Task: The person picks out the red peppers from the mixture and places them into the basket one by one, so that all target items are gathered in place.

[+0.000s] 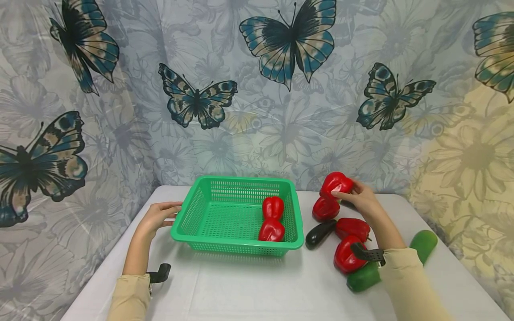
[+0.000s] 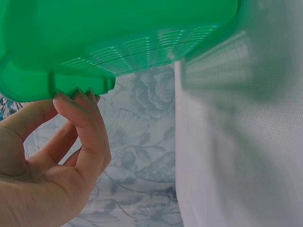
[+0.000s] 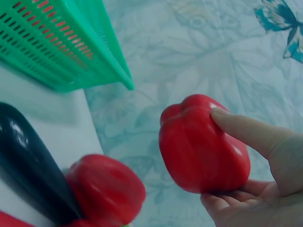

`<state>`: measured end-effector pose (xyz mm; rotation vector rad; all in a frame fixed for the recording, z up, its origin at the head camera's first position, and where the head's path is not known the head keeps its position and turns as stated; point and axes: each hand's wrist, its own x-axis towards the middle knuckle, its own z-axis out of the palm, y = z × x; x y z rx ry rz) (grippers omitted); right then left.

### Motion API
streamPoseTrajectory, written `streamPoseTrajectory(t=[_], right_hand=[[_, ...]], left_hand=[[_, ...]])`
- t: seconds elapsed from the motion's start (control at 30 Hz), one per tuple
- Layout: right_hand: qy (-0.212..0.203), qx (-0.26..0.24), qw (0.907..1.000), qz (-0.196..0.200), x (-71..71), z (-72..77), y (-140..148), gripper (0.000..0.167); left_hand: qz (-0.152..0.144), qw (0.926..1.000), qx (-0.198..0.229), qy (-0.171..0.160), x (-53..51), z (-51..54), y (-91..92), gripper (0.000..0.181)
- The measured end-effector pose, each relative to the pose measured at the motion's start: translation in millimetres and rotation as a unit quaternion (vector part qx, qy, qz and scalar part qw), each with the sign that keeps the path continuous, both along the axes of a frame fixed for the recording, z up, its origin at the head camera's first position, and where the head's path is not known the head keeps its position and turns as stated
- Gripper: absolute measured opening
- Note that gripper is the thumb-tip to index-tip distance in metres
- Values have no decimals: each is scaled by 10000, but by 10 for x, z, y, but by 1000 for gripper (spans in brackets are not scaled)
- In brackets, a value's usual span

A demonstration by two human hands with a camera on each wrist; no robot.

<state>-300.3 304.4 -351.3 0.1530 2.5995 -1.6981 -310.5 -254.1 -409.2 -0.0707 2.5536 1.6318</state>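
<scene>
A red bell pepper (image 3: 203, 146) is held between the thumb and fingers of my right hand (image 1: 363, 198), raised above the table at the right. Below it in the head view lies another red bell pepper (image 1: 325, 209), near a dark eggplant (image 3: 28, 161). My left hand (image 1: 157, 217) is at the left end of a green plastic basket (image 1: 237, 244). In the left wrist view its bent fingers (image 2: 85, 118) and thumb grip the basket's rim (image 2: 80, 84). Two red bell peppers (image 1: 272, 229) lie in the right side of the basket.
Beside the basket lie another eggplant (image 1: 320, 234), more red bell peppers (image 1: 348, 255) and a long green vegetable (image 1: 363, 277), partly behind my right forearm. Another green end (image 1: 423, 245) shows past the sleeve. A butterfly-patterned cloth (image 1: 281, 133) hangs behind the white table (image 1: 241, 290).
</scene>
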Motion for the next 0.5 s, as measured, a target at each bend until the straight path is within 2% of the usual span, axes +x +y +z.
streamPoseTrajectory(t=[0.2,0.5], right_hand=[[-222,-9,9997,35,-35,8,-160,100],[-211,49,9997,83,-76,15,-369,103]], left_hand=[[6,10000,-11,-15,2,-2,3,51],[25,10000,-38,-1,1,0,8,51]])
